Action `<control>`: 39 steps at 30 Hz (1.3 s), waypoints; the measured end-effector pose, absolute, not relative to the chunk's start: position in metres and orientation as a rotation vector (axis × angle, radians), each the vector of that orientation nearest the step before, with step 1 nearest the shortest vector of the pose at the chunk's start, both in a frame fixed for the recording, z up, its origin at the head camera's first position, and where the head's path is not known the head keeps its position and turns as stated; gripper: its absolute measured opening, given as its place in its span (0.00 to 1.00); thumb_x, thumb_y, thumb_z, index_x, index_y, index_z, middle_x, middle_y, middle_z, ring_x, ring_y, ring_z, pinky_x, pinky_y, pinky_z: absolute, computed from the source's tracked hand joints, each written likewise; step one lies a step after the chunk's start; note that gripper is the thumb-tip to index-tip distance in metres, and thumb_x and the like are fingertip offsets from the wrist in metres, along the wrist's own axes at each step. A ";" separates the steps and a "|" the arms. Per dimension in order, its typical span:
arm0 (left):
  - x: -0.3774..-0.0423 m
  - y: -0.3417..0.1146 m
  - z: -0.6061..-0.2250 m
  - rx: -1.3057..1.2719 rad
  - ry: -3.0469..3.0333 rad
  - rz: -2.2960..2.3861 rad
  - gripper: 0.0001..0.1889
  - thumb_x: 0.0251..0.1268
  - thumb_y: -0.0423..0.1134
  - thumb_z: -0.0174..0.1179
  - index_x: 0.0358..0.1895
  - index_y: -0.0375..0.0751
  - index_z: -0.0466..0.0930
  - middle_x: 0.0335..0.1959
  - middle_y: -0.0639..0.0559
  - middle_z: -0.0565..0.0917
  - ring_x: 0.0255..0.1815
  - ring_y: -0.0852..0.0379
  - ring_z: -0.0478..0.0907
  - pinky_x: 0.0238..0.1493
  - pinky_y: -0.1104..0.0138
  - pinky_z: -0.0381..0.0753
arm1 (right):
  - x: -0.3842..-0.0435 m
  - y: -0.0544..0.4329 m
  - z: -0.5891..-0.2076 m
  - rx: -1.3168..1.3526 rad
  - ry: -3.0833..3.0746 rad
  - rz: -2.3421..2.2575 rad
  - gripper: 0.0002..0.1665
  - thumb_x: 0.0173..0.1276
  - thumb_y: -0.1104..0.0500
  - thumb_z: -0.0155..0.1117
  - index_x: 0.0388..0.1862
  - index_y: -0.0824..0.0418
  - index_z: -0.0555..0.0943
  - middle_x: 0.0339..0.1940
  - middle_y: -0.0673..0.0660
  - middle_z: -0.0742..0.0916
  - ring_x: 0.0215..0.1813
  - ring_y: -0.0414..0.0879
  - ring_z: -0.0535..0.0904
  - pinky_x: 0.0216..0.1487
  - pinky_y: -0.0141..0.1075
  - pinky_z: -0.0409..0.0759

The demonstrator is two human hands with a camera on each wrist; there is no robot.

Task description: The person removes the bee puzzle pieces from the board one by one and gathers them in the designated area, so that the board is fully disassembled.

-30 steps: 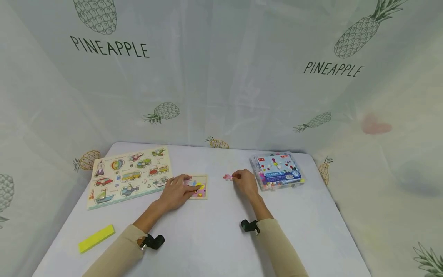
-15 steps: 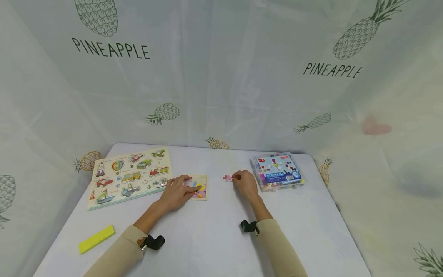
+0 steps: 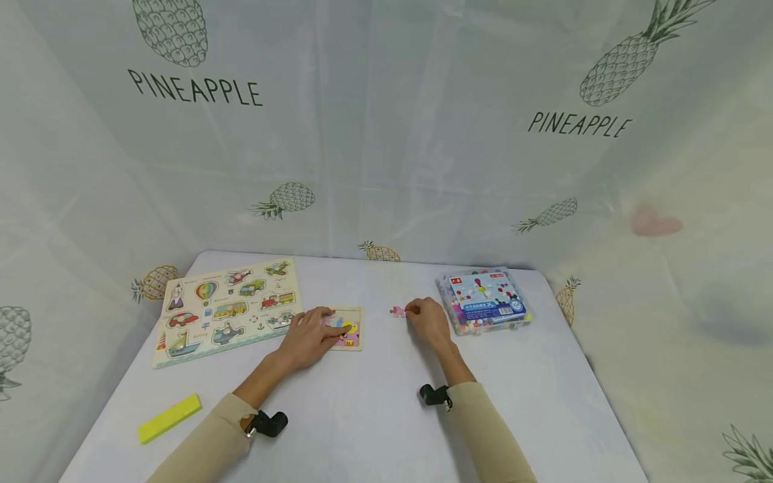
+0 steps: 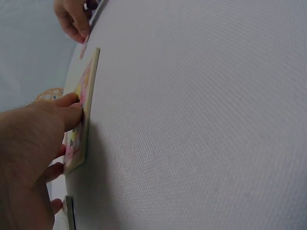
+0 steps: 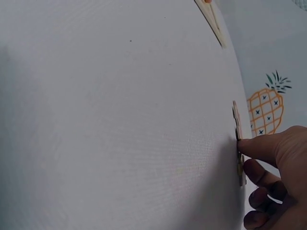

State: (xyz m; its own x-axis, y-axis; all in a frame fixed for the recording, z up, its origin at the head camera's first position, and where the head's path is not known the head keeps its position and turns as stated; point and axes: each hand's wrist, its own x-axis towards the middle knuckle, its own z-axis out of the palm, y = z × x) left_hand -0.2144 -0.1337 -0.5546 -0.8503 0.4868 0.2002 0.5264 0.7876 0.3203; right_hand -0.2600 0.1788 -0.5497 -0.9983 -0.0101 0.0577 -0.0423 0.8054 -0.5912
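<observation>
A small wooden jigsaw puzzle board (image 3: 356, 339) with a pink and yellow picture lies mid-table. My left hand (image 3: 306, 337) rests on its left part, with thumb and index finger touching the picture; other fingers reach past its far left edge. Further right, pink jigsaw pieces (image 3: 396, 311) lie flat on the table, several seemingly joined in a strip. My right hand (image 3: 430, 323) pinches the right end of this strip with thumb and fingertips. In the right wrist view, the thumb touches the strip's edge (image 5: 238, 127), and the hand hides part of the pieces.
A large vehicle puzzle board (image 3: 229, 308) lies at the left, close beside my left hand. A clear plastic box (image 3: 486, 298) with a blue label and colored balls stands right of my right hand. A yellow bar (image 3: 169, 418) lies front left. Patterned curtain (image 3: 386, 168) hangs behind.
</observation>
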 end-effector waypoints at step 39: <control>-0.216 -0.139 -0.564 -0.688 -2.857 -0.663 0.17 0.67 0.50 0.67 0.54 0.47 0.86 0.67 0.47 0.78 0.73 0.45 0.69 0.69 0.36 0.60 | -0.253 0.108 -0.542 0.262 -2.926 1.044 0.05 0.70 0.60 0.67 0.40 0.55 0.89 0.32 0.50 0.82 0.35 0.43 0.75 0.39 0.37 0.78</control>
